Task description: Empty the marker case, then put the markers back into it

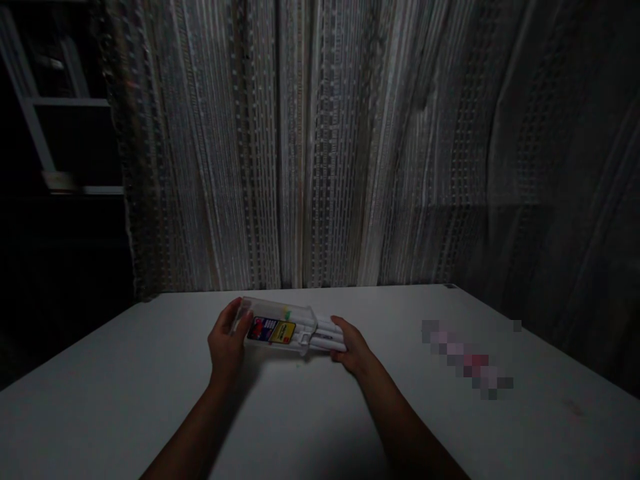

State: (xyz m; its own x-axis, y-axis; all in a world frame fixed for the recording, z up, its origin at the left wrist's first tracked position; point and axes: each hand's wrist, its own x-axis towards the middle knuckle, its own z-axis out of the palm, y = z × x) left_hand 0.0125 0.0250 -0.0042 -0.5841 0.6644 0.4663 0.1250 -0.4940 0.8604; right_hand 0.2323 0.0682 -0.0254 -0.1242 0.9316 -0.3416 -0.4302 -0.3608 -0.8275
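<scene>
A clear plastic case [280, 321] with a colourful printed label lies tilted across the table, and a bundle of white marker pens [327, 337] sticks out of its right end. My left hand [229, 343] grips the case at its far left end. My right hand [351, 345] closes on the protruding white pens, its fingers over their ends. The pens' tips are hidden inside the case and behind my fingers.
A white table [150, 360] runs under my hands, ending at a grey patterned curtain [300, 167]. To the right lies a pixelated, blurred object [467, 357]. A pale shelf frame [65, 133] stands in the dark at far left.
</scene>
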